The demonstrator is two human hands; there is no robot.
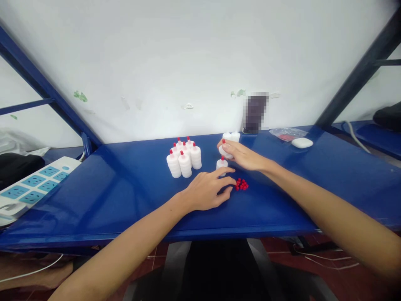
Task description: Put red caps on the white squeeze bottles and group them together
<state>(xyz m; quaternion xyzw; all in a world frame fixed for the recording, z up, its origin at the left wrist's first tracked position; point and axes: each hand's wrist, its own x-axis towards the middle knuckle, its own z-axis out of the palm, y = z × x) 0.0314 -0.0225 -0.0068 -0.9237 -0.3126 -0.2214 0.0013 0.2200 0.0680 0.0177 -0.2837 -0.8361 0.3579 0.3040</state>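
Note:
My right hand (241, 154) is closed around a small white bottle (224, 151) with a red cap. Just in front of that bottle stands another white red-capped bottle (222, 165), partly behind the fingers of my left hand (208, 191). That left hand is palm down with its fingers apart and holds nothing I can see. Its fingertips are at the left edge of a small pile of red caps (242, 184). To the left, several white bottles (184, 164) with red caps stand upright in a tight group.
Behind my right hand are white bottles (234, 136), partly hidden. A phone (256, 113) leans on the wall. A clear plastic bag (285, 134) and a white case (302, 143) lie at the right of the blue table (125, 196). A power strip (40, 184) sits at the left.

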